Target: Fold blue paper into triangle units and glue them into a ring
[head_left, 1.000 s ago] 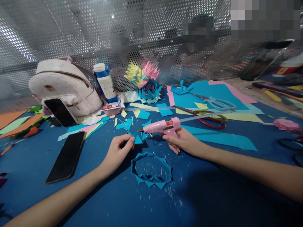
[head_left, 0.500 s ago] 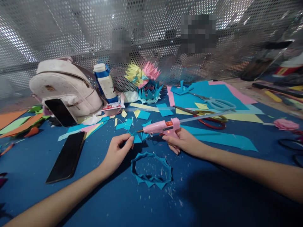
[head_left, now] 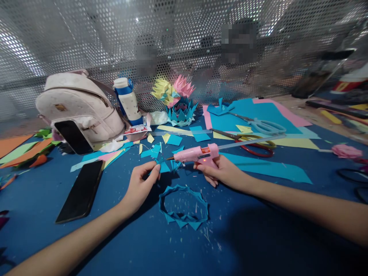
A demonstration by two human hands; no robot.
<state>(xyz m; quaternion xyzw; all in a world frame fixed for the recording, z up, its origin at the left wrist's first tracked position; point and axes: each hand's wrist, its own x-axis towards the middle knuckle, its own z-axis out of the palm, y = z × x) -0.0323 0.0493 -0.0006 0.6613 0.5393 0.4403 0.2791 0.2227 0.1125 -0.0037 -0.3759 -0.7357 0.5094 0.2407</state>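
Note:
My right hand [head_left: 220, 169] is wrapped round the grip of a pink glue gun [head_left: 189, 154], with a clear glue stick out of its back. The gun's nozzle points left, close to a small blue paper piece [head_left: 163, 166] pinched between the thumb and fingers of my left hand [head_left: 146, 177]. Whether nozzle and paper touch is too small to tell. Nearer to me lies a zigzag blue paper ring [head_left: 184, 221] on the blue table. Loose blue paper bits [head_left: 153, 150] are scattered behind my left hand.
Left are a black phone [head_left: 82, 191], another phone [head_left: 74, 137], a backpack [head_left: 77, 97] and a bottle [head_left: 128, 100]. Paper flowers [head_left: 181, 113] stand at the back. Right of them are scissors [head_left: 255, 147], blue-handled scissors [head_left: 267, 126] and coloured sheets [head_left: 261, 111].
My left hand has shifted very slightly left. The glue gun and my right hand are almost unmoved, and the ring lies where it was.

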